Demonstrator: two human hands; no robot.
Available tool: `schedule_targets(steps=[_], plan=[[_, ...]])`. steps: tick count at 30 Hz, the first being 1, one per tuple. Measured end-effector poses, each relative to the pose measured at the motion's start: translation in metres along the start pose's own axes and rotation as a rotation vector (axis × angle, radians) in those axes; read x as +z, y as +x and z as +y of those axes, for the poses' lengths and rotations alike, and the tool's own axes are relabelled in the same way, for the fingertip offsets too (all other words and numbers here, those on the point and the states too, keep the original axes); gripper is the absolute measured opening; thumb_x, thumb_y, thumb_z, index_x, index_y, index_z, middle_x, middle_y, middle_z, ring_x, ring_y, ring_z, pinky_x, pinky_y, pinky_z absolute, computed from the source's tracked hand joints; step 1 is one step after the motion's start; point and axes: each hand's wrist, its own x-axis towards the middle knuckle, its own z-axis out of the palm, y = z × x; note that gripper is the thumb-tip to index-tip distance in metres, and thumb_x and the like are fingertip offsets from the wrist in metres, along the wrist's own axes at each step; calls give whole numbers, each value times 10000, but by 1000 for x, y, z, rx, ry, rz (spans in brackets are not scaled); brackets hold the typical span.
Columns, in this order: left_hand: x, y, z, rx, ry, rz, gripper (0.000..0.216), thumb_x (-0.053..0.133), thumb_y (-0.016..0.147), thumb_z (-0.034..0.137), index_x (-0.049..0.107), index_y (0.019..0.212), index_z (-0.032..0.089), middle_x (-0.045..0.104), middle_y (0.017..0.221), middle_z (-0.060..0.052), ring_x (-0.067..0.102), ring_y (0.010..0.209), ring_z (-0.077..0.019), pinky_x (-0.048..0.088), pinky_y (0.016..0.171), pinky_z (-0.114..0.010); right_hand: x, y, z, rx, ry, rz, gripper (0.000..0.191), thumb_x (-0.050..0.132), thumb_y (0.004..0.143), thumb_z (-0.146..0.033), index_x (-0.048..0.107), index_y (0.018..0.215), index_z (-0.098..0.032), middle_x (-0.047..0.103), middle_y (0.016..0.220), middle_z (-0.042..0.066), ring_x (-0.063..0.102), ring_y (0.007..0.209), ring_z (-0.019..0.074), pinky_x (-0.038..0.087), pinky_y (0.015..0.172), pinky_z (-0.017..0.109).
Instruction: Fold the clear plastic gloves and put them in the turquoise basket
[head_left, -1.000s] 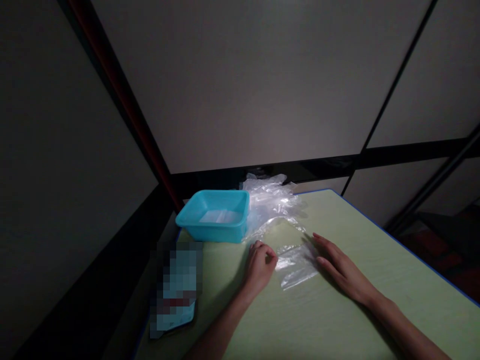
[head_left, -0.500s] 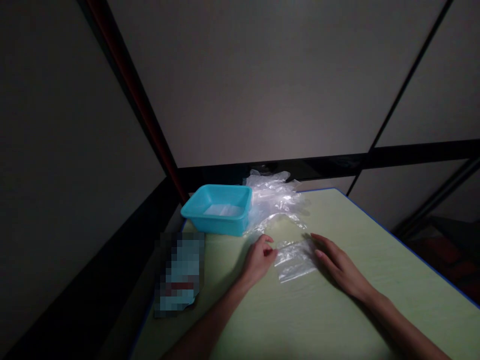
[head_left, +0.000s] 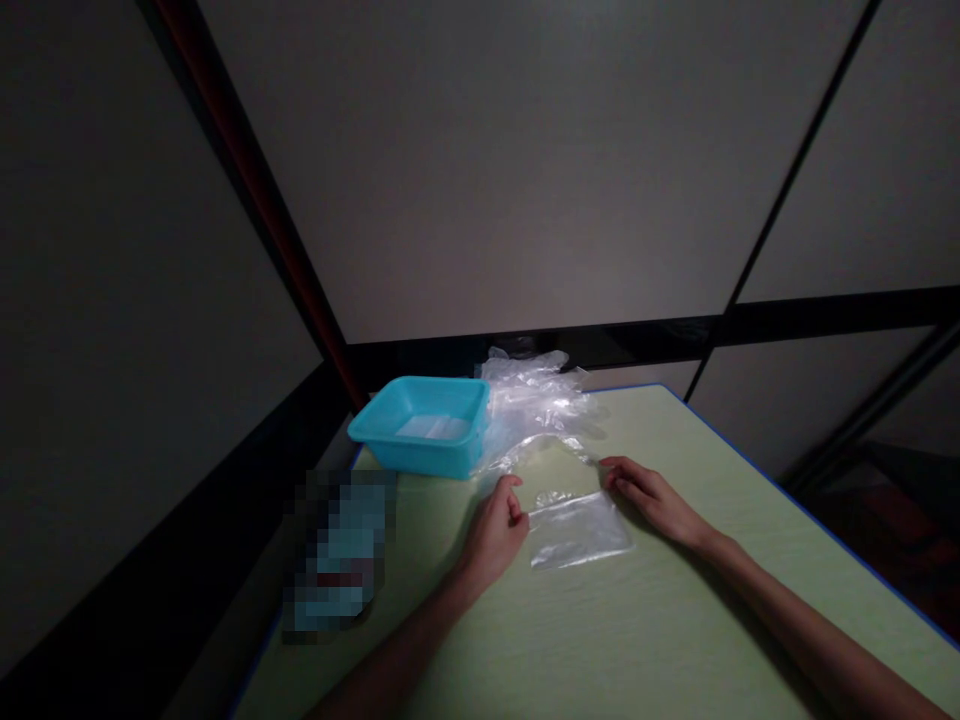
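Note:
A small clear plastic bag [head_left: 579,532] lies flat on the pale green table [head_left: 675,640]. My left hand [head_left: 493,535] sits at the bag's left edge, fingers curled, thumb and fingertips pinching its upper left corner. My right hand [head_left: 651,500] reaches in from the right, its fingers drawn together on the bag's upper right corner. Both forearms rest low over the table.
A teal plastic basin [head_left: 416,437] with something pale inside stands at the table's far left corner. Beside it lies a heap of clear plastic bags [head_left: 534,398]. A blurred flat object [head_left: 334,565] sits at the left edge. Dark wall panels surround the blue-edged table.
The bag, crumpled and narrow between my hands before, now lies spread flat. Both hands have shifted to its upper corners, the right hand pulling back from lying across it.

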Motion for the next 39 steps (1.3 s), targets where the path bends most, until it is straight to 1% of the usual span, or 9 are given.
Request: schedule_targets(steps=[6,9,13,16,19,24,30,33,39], plan=[[-7,-10,16,72,56,56,321,442,661,56,456,954,185,458,726,20,466,676,-135,399,652,-254,-2,-10,-2,14,72,-82,255,348,864,-262,451,1074,-160,566,735,12,521,674,148,400,641,271],[-12,-23,33,251,143,-105,434,536,626,102,460,1043,196,518,981,-31,463,948,-188,362,866,-321,-3,-17,-6,17,117,-101,233,350,866,-250,440,1063,-164,563,735,12,511,667,147,393,628,269],[-19,-30,44,447,375,-353,638,620,632,183,367,1218,192,415,1256,-73,323,1180,-235,239,1011,-378,0,-31,-15,42,154,-118,191,356,870,-241,431,1030,-169,562,751,16,513,682,148,395,632,269],[-26,-22,34,468,517,-388,571,576,736,255,346,1252,176,356,1326,-95,237,1255,-241,168,1047,-420,6,-47,-28,56,176,-134,164,360,877,-236,423,1016,-174,562,780,22,524,725,150,405,667,274],[-34,-12,23,423,581,-344,485,520,791,265,368,1241,165,342,1340,-109,221,1271,-234,171,1049,-430,11,-64,-42,40,179,-196,154,353,887,-232,428,1013,-184,565,815,28,531,746,147,418,670,269],[-34,-23,34,354,507,-310,449,485,783,196,393,1218,136,305,1366,-112,205,1283,-201,211,1049,-366,11,-82,-52,-74,-72,-145,138,381,883,-224,509,914,-185,550,834,44,523,760,150,425,669,271],[-15,-57,69,526,486,-649,719,528,785,364,162,1360,134,123,1440,-82,96,1313,-198,152,1067,-330,15,-75,-43,-389,-531,-119,178,420,881,-247,579,861,-169,550,766,50,506,711,156,404,639,276],[-9,-61,68,531,523,-689,744,491,804,437,127,1368,117,89,1441,-90,70,1316,-192,122,1069,-309,17,-68,-40,-543,-685,-104,206,412,887,-231,592,818,-160,553,715,39,498,660,145,380,618,278],[-6,-62,59,553,526,-686,721,321,840,556,127,1368,105,126,1432,-110,83,1314,-198,95,1066,-321,17,-62,-42,-716,-871,-106,260,376,898,-160,582,740,-147,550,643,14,486,605,138,310,545,289]])
